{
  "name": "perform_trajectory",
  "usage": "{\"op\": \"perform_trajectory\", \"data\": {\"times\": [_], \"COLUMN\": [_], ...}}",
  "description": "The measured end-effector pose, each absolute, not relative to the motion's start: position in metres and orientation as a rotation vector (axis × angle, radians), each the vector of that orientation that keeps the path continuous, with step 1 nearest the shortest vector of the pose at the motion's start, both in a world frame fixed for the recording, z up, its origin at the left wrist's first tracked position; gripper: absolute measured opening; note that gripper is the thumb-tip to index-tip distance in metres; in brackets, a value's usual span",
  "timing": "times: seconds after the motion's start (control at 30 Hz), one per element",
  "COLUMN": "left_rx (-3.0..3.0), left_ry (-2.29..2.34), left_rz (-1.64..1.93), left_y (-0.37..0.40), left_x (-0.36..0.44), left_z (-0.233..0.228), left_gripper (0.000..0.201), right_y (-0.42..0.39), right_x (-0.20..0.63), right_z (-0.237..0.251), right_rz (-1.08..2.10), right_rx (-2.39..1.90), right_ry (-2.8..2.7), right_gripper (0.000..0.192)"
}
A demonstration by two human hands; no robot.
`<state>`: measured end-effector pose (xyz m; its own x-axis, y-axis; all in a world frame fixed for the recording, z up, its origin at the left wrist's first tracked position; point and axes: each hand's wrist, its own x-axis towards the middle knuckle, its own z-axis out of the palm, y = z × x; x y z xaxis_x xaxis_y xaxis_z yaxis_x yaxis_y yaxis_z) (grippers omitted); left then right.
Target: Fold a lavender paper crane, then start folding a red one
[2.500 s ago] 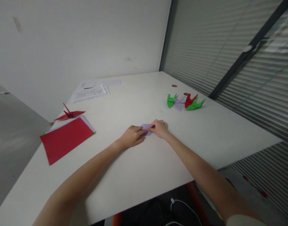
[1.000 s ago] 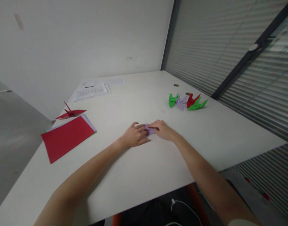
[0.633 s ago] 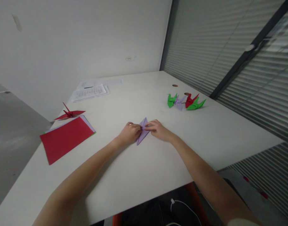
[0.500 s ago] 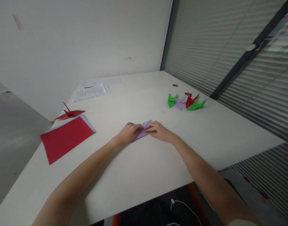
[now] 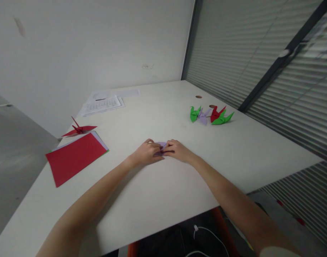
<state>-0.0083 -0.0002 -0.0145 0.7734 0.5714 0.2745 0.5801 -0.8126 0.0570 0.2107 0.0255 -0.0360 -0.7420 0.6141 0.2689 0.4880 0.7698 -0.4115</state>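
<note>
Busy work here: the left hand (image 5: 148, 152) and the right hand (image 5: 176, 150) grip a small piece of folded purple paper (image 5: 162, 143) between them on the smooth white table (image 5: 152, 200), bent fingers blocking much of it from view. Well left of the purple paper lie a rectangular red paper sheet (image 5: 77, 159) and a spiky red paper crane (image 5: 79, 130); beyond it, rightward, cluster green, lilac and red folded-paper birds (image 5: 194, 115), and far beyond, leftward, printed white papers (image 5: 103, 104).

Both forearms (image 5: 99, 196) angle inward, fingers (image 5: 154, 147) seemingly curled.
</note>
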Motion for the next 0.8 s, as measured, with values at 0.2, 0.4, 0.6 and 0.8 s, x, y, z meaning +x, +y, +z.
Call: {"op": "perform_trajectory", "data": {"times": [0.2,0.4,0.6,0.8], "left_rx": [-2.938,-2.970,-3.035,-3.044], "left_ry": [-0.854,-0.878,-0.903,-0.951], "left_rz": [-0.449,-0.639,-0.579,-0.660], "left_y": [0.001,-0.002,-0.005,-0.004], "left_x": [-0.011,-0.012,-0.010,-0.009], "left_z": [-0.022,-0.027,-0.024,-0.030], "left_gripper": [0.029,0.030,0.024,0.024], "right_y": [0.027,0.027,0.029,0.032], "right_x": [0.213,0.214,0.229,0.232], "right_z": [-0.040,-0.036,-0.026,-0.028], "right_rz": [0.581,0.576,0.612,0.626], "right_rx": [-0.780,-0.993,-1.082,-1.073], "right_ry": [-2.486,-2.440,-2.558,-2.541], "right_gripper": [0.017,0.015,0.013,0.018]}}
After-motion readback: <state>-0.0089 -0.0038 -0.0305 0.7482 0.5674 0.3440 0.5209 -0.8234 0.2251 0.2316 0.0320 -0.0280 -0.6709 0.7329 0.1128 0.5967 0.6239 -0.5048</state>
